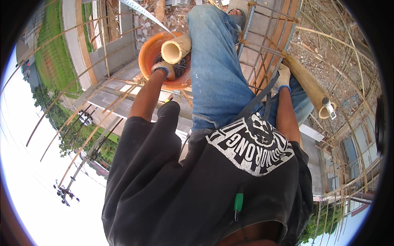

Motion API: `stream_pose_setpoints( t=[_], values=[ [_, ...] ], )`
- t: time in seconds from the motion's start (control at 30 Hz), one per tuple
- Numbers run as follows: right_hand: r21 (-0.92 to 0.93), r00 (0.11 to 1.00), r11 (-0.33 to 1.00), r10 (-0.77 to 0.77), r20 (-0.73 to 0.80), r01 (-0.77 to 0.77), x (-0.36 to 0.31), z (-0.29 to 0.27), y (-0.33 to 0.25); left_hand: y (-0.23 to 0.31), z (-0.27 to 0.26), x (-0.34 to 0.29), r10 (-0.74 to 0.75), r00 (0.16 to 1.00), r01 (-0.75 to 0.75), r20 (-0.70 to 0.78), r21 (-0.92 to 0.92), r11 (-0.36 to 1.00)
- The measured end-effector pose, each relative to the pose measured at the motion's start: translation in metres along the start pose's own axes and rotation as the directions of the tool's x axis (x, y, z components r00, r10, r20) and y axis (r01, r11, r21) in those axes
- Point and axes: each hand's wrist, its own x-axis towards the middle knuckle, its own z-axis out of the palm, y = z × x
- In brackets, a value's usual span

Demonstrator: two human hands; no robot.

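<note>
My left hand, in a pale glove with a blue cuff, reaches into an orange bucket. Dark thin metal pieces like nails lie in the bucket, and the fingers of this hand are hidden among them. Just above the hand, a cut bamboo tube lies across the bucket. My right hand, gloved as well, is by my thigh, beside a dark strap and the upper end of a thick bamboo pole. Its fingers are too small and partly covered to make out.
Tied steel reinforcing bars run along a wooden form board ahead. A silver metal piece sits at the pole's near end. Thin bamboo poles cross on the left, and rubble covers the ground on the right.
</note>
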Motion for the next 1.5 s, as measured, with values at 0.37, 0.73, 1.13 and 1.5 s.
stream_pose_setpoints(
  t=[0.37,0.73,1.13,1.5],
  values=[
    [-0.023,0.995,0.995,0.094,0.018,-0.094,0.002,0.003,0.012,0.005,-0.005,-0.004,0.062,0.998,-0.062,-0.002,0.000,0.998],
    [-0.496,0.984,0.867,-0.036,-0.173,-0.055,0.027,0.027,0.036,-0.039,0.010,0.027,0.229,0.954,-0.149,-0.193,0.356,0.922],
    [-0.286,0.953,0.916,0.228,-0.199,-0.279,0.022,0.031,-0.024,-0.016,-0.047,-0.168,0.356,0.784,-0.207,-0.508,0.326,0.922],
    [0.030,0.922,0.979,0.202,-0.332,-0.204,0.030,0.047,-0.009,0.094,-0.168,-0.313,0.600,0.738,-0.594,-0.309,0.123,0.795]
  ],
)
